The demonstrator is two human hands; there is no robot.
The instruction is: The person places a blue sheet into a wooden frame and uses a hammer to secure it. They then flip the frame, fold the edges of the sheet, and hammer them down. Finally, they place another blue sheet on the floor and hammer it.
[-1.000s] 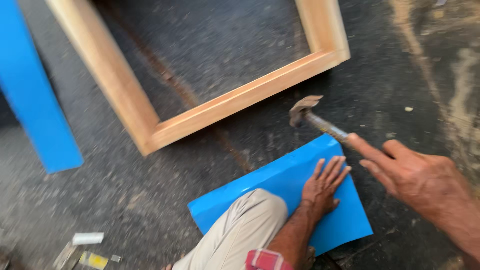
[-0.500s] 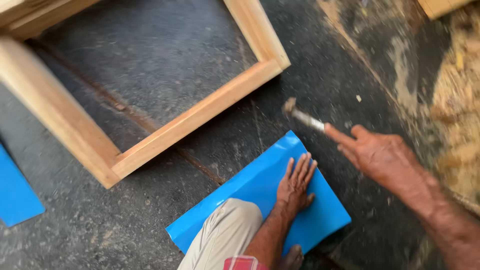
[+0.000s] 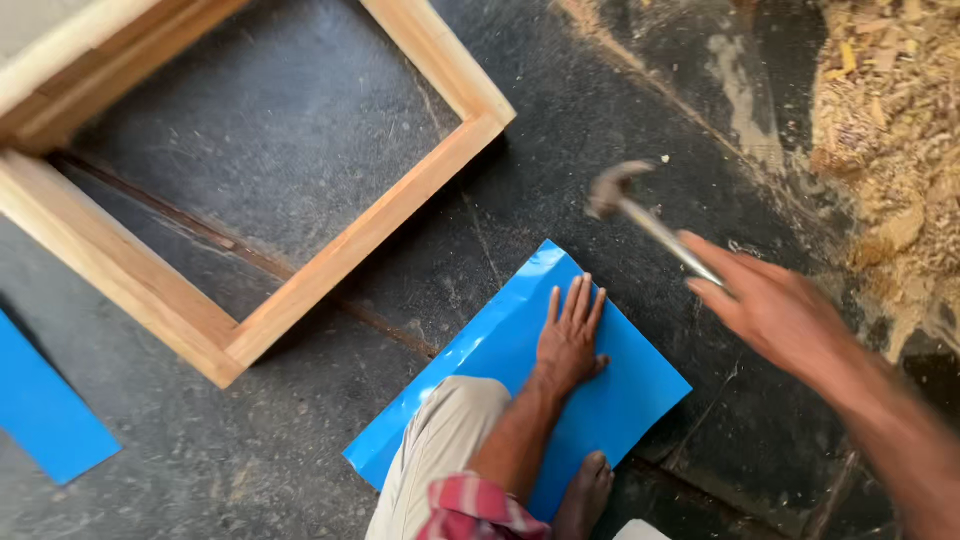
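On floor: blue sheet (image 3: 610,400), wooden frame (image 3: 330,250) beside.
Left hand (image 3: 568,335): flat, fingers spread; keep pressing.
Right hand (image 3: 775,310): clamped on hammer (image 3: 640,212); steady your swing.

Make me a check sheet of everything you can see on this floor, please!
Surface: dark stone floor, dusty.
Job's things: hammer raised, blurred; blue sheet flat on floor.
Clutter: wood shavings piled at right; second blue piece at left.
Grippers: left hand flat on blue sheet; right hand gripping hammer.
Cables: nothing seen.
Surroundings: wooden frame lying on floor; bare foot on sheet's edge.
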